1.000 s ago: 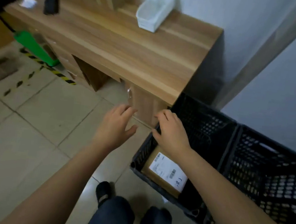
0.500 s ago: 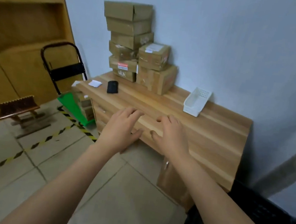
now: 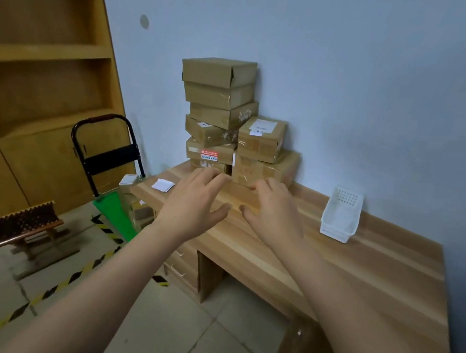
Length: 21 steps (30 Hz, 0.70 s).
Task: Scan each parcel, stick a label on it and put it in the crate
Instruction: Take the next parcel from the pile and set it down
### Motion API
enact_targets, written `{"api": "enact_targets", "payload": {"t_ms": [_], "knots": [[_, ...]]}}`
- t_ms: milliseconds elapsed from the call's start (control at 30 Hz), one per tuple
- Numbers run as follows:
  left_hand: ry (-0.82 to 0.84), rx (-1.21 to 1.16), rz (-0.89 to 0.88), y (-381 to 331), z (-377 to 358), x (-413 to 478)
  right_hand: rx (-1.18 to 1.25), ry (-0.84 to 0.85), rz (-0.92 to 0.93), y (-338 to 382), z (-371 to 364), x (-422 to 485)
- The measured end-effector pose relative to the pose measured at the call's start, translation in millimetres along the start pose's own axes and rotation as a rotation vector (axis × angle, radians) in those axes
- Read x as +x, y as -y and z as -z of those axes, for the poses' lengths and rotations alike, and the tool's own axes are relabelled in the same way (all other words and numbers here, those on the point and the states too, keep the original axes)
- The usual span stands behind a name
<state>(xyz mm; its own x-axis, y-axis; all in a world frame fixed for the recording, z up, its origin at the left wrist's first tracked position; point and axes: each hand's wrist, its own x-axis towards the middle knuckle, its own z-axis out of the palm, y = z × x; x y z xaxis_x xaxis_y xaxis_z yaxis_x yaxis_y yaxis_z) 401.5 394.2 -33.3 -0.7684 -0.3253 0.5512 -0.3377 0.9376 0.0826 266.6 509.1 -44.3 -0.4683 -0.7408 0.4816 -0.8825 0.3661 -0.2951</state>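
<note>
Left hand: your left hand [image 3: 192,203] is out flat, fingers spread, nothing in it.
Right hand: your right hand [image 3: 274,211] is the same, relaxed and empty, just beside the left, thumbs facing each other.
Hand position: both are over the desk [image 3: 362,267], in front of the parcel stack.
Contact: your fingertips overlap the lowest boxes in view; can't tell if they touch.
Parcels: the parcel stack [image 3: 217,109] is brown cardboard boxes at the back left of the desk, against the wall. There's a tall column on the left and two boxes piled on the right.
Labelled box: the top right box [image 3: 261,138] has a white label on its lid and sits on a bigger box.
Red sticker: red sticker [image 3: 214,153] on the front of a low box in the tall column.
Basket: white basket [image 3: 340,217] on the desk, well to the right of the stack.
Paper: white slip [image 3: 163,185] near the desk's left end.
Floor: hand truck [image 3: 104,153] with a green base stands left of the desk, by wooden shelving [image 3: 33,61].
</note>
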Motion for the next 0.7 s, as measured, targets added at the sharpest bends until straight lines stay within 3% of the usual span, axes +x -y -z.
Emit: {"api": "enact_targets", "payload": {"t_ms": [367, 700], "knots": [[-0.066, -0.06, -0.005, 106.9, -70.5, 143.1, -0.015, -0.059, -0.049, -41.1, -62.0, 167.9], [0.006, -0.173, -0.161, 169.4, -159.7, 263.3, -0.076, -0.062, -0.28, -94.8, -114.0, 267.4]]}}
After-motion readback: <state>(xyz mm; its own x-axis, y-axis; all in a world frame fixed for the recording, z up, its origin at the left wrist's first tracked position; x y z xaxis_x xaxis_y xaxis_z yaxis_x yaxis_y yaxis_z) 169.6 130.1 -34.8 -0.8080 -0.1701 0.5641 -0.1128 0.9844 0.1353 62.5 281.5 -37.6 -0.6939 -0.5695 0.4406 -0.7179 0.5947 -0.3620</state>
